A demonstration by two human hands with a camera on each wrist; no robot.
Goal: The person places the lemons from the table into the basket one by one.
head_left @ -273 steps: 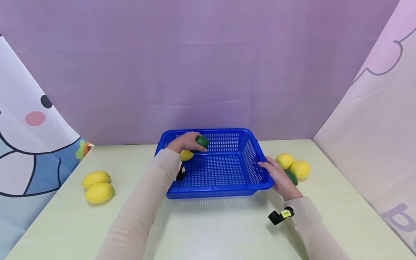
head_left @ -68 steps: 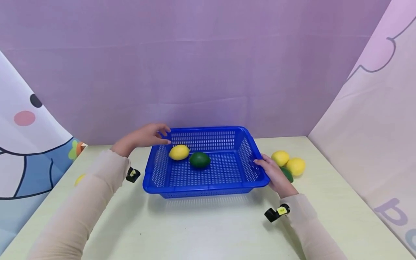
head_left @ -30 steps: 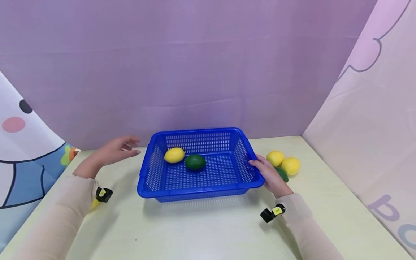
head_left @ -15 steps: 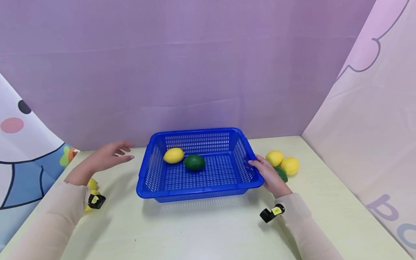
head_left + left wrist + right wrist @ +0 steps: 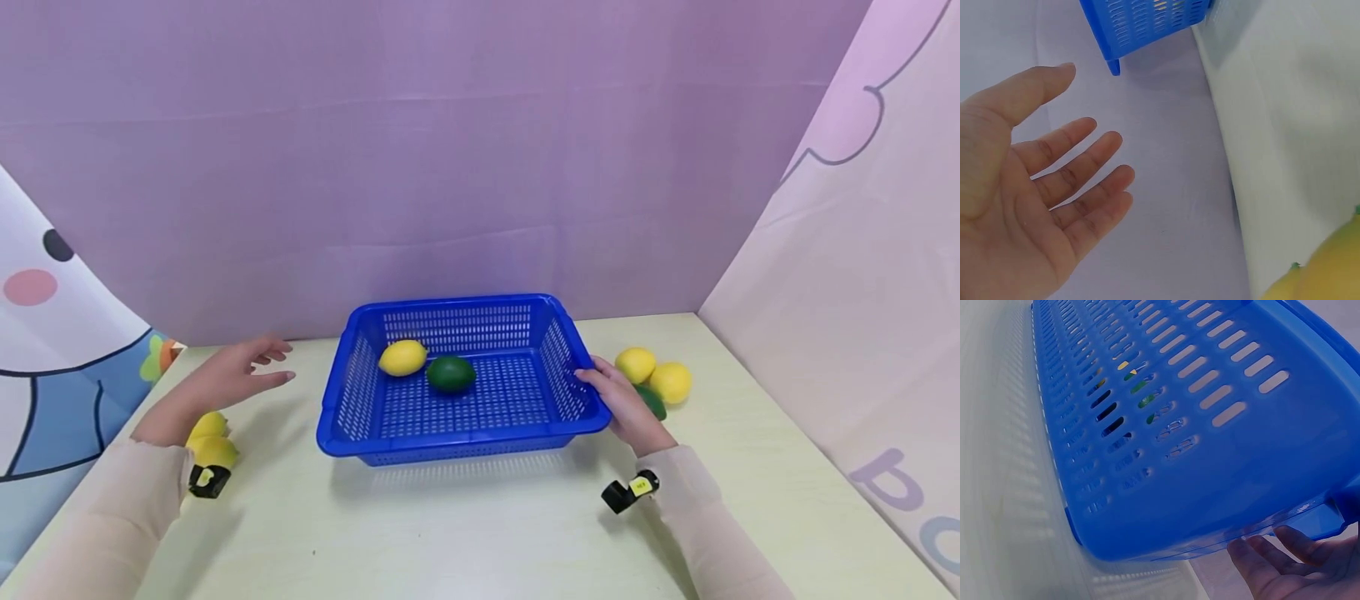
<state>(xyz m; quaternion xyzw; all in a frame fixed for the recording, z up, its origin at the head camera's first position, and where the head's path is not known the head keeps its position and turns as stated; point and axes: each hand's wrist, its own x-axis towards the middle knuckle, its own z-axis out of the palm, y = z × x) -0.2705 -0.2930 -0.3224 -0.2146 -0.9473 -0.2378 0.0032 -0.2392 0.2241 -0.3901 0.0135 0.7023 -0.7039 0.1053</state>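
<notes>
Left hand: the left hand [image 5: 225, 382] hangs above the table [image 5: 480, 533] to the left of the blue basket [image 5: 457, 417], palm bare, fingers spread and relaxed, holding nothing. The left wrist view shows the same: an empty palm [image 5: 1029, 206] with a corner of the basket [image 5: 1141, 25] beyond the fingertips.

Right hand: the right hand [image 5: 626, 404] rests against the right end of the basket, fingers laid along the rim. In the right wrist view the fingertips [image 5: 1279, 556] sit just under the rim's lip [image 5: 1260, 531], nearly straight, not curled round it.

Basket: stands flat on the table at its middle, long side toward the person. Inside, toward the back left, lie a yellow lemon [image 5: 402, 357] and a dark green fruit [image 5: 451, 374], touching or nearly so.

Loose fruit: two yellow lemons [image 5: 210, 440] lie near the left wrist; two more [image 5: 652, 373] and a green fruit [image 5: 651, 402] lie just beyond the right hand.

Handling, as a judgement: the perforated plastic basket looks light and fairly stiff but likely to flex at its walls; the rolled rim at the short ends seems the surest hold. The fruit are round and smooth and would probably roll if it tips.
</notes>
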